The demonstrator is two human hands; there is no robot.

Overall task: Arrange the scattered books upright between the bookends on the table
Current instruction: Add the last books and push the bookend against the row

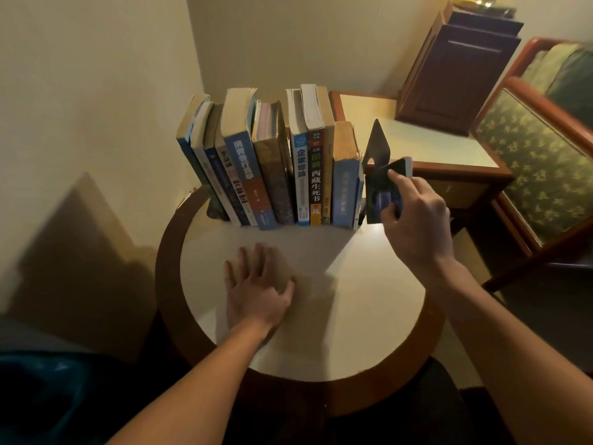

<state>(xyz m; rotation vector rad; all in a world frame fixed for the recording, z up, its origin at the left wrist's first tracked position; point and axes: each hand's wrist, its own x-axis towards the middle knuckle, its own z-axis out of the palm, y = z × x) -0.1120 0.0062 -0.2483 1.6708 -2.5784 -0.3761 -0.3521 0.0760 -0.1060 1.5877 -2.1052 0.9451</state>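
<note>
— What was the right hand [417, 220] doing?
— It held a dark book [378, 194]. The thumb and fingers were curled round the book's near edge.
— Where was that book?
— A bit right of the middle of the frame, at the right end of the row of books [272, 175]. It stood nearly straight up, tipped a little, just beside the last thin blue book. The black bookend [377, 146] with the pointy top stood right behind it. I could not tell if the book's bottom touched the table.
— And the other hand?
— The left hand [256, 287] lay flat on the round table [167, 268], low in the middle of the frame. Its fingers were straight and spread. It held nothing.
— Were the other books tidy?
— They stood up at the back of the table by the wall, spines to the front. Some leaned left. A bit of the other bookend [214, 211] showed at the left end.
— What else was there?
— A side table [417, 136], a dark wooden cabinet [459, 69] and a chair with a green cushion [539, 168], all on the right side.
</note>
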